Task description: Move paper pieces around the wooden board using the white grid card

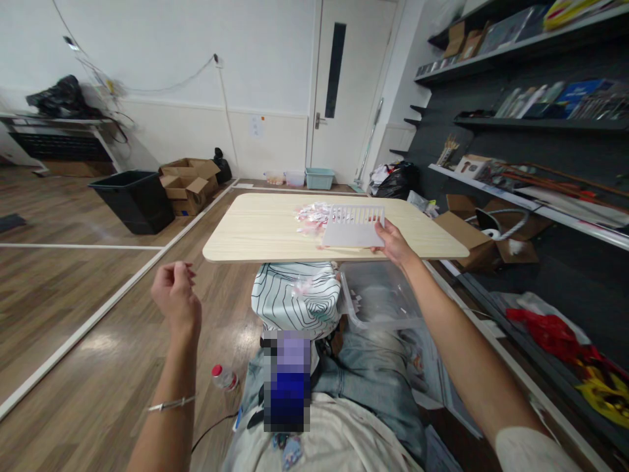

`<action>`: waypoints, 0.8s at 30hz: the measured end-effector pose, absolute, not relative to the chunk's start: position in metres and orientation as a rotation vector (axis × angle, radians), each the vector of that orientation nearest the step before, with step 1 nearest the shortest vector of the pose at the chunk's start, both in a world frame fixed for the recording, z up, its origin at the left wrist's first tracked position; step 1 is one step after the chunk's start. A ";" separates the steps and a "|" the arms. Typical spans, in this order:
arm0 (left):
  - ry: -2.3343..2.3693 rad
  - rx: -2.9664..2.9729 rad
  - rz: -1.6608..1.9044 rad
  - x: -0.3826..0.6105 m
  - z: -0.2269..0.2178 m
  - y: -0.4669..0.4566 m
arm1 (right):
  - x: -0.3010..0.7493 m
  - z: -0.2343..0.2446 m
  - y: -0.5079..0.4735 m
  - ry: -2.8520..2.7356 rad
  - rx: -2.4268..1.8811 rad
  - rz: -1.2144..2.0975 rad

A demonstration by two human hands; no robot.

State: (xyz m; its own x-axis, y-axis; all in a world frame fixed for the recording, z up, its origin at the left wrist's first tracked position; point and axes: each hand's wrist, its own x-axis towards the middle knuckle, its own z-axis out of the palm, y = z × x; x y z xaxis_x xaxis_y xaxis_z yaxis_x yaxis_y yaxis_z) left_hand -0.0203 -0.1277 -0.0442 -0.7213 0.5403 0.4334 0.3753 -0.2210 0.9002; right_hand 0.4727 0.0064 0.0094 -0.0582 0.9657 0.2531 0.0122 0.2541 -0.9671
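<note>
A white slotted panel [348, 235], with a row of narrow openings along its upper part, is tilted up over the near side of the table. My right hand [390, 241] grips its right edge, thumb on the front face. Behind and left of the panel lies a pile of small pink and white plastic-wrapped pieces [310, 219]. My left hand [175, 294] is raised off the table's left side, fingers curled closed; whatever they may hold is hidden.
The pale wooden table [246, 229] stands before my knees. A clear plastic bin [381, 298] sits below its near edge, beside a patterned cloth [295, 311]. A red-capped bottle [225, 377] stands on the floor at left. Shelves [540, 124] line the right wall.
</note>
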 end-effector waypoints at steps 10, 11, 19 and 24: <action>2.404 1.819 0.917 0.014 -0.003 -0.047 | 0.475 0.010 0.007 -1.346 -1.015 1.074; 2.406 1.855 0.834 0.016 -0.003 -0.047 | 0.474 0.011 0.007 -1.349 -1.015 1.080; 2.349 1.981 0.713 0.011 -0.003 -0.053 | 0.472 0.014 0.004 -1.364 -1.037 1.059; 2.388 1.978 0.660 0.014 -0.003 -0.054 | 0.473 0.012 0.005 -1.357 -1.022 1.076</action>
State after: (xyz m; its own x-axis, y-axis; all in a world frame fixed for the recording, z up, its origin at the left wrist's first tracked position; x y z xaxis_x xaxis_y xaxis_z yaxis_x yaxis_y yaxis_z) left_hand 0.0141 -0.0544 -0.0027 -0.2213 0.9338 0.2811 0.9457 0.1352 0.2956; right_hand 0.4734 0.0052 0.0124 -0.0574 0.9732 0.2227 0.0050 0.2234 -0.9747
